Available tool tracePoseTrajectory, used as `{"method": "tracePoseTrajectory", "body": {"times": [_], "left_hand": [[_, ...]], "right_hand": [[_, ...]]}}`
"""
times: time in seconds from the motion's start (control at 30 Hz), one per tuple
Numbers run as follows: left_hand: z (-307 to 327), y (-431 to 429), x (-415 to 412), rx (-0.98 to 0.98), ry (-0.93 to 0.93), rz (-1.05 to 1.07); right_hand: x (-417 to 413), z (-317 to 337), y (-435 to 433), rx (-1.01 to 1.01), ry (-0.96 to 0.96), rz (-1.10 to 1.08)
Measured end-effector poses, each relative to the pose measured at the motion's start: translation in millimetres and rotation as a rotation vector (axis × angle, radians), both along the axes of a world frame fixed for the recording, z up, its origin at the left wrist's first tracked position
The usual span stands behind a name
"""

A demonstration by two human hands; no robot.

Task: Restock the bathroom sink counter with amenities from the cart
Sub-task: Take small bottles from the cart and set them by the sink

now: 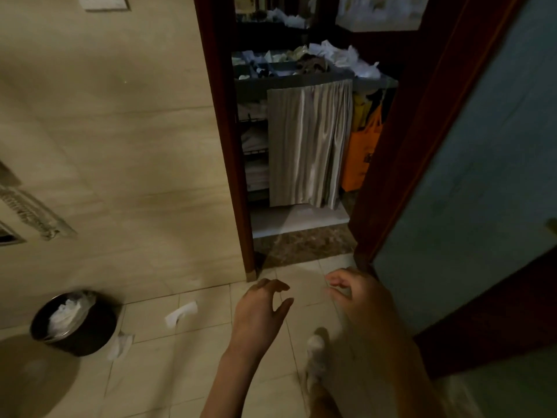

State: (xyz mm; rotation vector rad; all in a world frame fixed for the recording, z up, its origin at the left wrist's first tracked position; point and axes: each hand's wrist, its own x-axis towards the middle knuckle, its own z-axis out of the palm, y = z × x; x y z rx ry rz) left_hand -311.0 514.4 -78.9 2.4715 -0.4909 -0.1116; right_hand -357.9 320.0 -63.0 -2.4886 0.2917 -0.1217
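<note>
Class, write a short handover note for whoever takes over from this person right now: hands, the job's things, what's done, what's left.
Hands: left grip and right grip both empty, fingers loosely curled, held over the tiled floor.
The grey housekeeping cart stands beyond the dark wooden door frame, small amenities in its top tray.
The sink counter is out of view.
Done: nothing in hand yet.
Left: take amenities from the cart, carry them to the counter.

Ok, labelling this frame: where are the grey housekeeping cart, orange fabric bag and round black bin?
Grey housekeeping cart [253, 86]: head view, tray's front rim.
Orange fabric bag [360, 155]: head view, front panel.
Round black bin [87, 336]: head view, outer wall.
</note>
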Motion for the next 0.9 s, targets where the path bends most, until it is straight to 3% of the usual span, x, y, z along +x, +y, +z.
{"method": "tracePoseTrajectory", "body": {"times": [0.23,0.53,0.9], "left_hand": [[6.5,-48.6,125.4,0.043,-0.050,-0.013],[45.8,-142.9,319.8,0.032,-0.126,-0.043],[10.2,-199.8,448.6,0.002,0.071,-0.071]], "right_hand": [[129.5,-1.0,-49.2,0.022,0.027,0.014],[329.0,40.6,-144.9,-0.003,-0.225,0.063],[450.7,14.8,-197.9,0.124,0.028,0.033]]}}
